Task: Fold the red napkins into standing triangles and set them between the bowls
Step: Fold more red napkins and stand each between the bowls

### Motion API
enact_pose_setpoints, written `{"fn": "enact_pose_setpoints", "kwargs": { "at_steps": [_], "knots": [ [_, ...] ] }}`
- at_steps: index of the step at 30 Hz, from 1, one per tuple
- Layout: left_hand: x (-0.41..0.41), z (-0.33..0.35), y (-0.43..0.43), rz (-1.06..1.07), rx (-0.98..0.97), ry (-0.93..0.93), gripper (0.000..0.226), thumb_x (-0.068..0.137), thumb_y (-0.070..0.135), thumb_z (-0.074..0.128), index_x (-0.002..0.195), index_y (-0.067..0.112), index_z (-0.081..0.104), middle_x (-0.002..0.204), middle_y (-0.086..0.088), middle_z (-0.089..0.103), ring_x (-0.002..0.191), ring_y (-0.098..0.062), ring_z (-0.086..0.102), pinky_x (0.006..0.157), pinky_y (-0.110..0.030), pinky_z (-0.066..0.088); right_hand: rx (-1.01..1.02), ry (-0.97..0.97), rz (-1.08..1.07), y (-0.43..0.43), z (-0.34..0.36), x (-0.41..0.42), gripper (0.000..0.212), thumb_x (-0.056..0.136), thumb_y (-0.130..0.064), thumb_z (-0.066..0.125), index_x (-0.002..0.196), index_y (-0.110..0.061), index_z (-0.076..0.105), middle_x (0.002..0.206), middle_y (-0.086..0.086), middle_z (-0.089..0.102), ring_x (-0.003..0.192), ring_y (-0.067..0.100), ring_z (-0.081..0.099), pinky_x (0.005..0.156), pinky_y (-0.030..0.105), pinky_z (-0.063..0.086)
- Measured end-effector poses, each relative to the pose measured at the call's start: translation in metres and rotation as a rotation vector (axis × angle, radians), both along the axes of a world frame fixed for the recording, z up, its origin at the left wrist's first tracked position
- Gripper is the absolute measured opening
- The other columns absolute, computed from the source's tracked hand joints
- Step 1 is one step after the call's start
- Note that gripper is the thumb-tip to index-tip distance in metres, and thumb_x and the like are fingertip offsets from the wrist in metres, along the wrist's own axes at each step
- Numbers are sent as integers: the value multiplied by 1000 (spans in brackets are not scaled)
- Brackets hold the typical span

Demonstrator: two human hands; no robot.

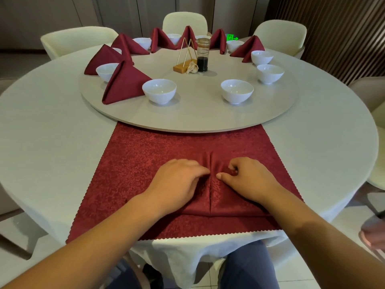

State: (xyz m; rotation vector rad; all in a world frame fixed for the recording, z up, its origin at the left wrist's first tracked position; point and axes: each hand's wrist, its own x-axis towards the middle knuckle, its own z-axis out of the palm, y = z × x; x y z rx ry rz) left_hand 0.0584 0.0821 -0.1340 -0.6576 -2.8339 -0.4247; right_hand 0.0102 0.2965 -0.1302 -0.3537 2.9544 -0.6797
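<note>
A partly folded red napkin [210, 197] lies on a flat red cloth [145, 155] at the table's near edge, its two flaps meeting at a centre seam. My left hand [179, 184] rests on the left flap with its fingertips at the seam. My right hand [248, 178] lies on the right flap, fingers curled and pinching fabric near the seam, thumb pointing left. Several folded napkins stand on the turntable [198, 119], the nearest [125, 83] left of a white bowl [159, 90]. Two more bowls [237, 90] [270, 73] stand to the right with bare gaps between them.
At the turntable's centre are a gold triangular stand [185, 57], a glass jar of dark liquid [202, 55] and a garlic bulb [192, 67]. Cream chairs [280, 34] ring the white-clothed round table [52, 132]. A blurred pinkish shape [373, 236] shows at the right edge.
</note>
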Motion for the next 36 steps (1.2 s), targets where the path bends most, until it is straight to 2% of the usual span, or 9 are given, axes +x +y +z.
{"fn": "enact_pose_setpoints", "kwargs": {
  "at_steps": [4,8,11,14,17,20,26,30,36],
  "knots": [
    [18,0,5,-16,-172,50,49,100,39,31,138,25,59,133,10,65,117,-11,64,123,-42,24,-6,58,-40,-1,-3,3,41,83,-58,69,70,-25,49,71,-8,58,69,11,56,57,30,39],
    [29,-4,11,-18,-204,-108,70,99,52,10,157,23,36,165,3,32,150,-8,31,126,-31,8,-2,74,-46,-3,-1,8,38,85,-57,68,71,-27,48,72,-9,58,69,10,56,56,29,39],
    [31,-11,10,15,-220,-191,79,94,62,-3,164,25,8,171,4,7,156,-6,5,128,-33,1,20,77,-43,-3,0,10,38,86,-57,66,71,-29,45,72,-10,57,68,10,56,54,29,36],
    [36,-14,13,16,-242,-186,74,98,62,2,163,28,-6,171,4,4,156,-8,-1,127,-40,-1,-30,70,-19,-4,3,16,25,90,-54,62,87,-31,54,81,-11,60,78,15,60,63,33,46],
    [37,-18,13,33,-281,-186,74,96,62,-2,163,31,-3,171,4,0,157,-10,-5,127,-43,-7,-91,193,21,1,11,35,38,96,-47,56,124,-21,58,116,-3,61,105,17,60,90,34,50],
    [36,-19,14,36,-252,-221,75,94,62,-4,163,33,-1,171,4,-6,156,-10,-11,126,-42,-10,-4,436,158,2,12,70,48,97,-40,42,134,-16,60,140,3,58,132,23,51,112,35,38],
    [35,-21,14,41,-270,-227,75,92,60,-7,162,31,-5,171,5,-11,154,-8,-18,125,-42,-12,243,469,382,6,-39,120,59,100,-42,36,145,-7,50,153,7,46,146,22,37,114,41,28],
    [34,-21,15,43,-270,-230,78,91,62,-7,162,30,-4,171,3,-10,155,-9,-17,125,-42,-14,263,406,347,29,-44,117,64,107,-51,19,154,-12,37,163,2,30,152,18,22,118,39,21],
    [34,-20,15,41,-274,-231,71,99,59,3,163,29,-4,170,4,-9,155,-9,-16,125,-42,-15,255,343,261,79,-42,120,65,105,-52,28,155,-11,33,164,0,27,153,17,20,120,37,19]
  ]
}}
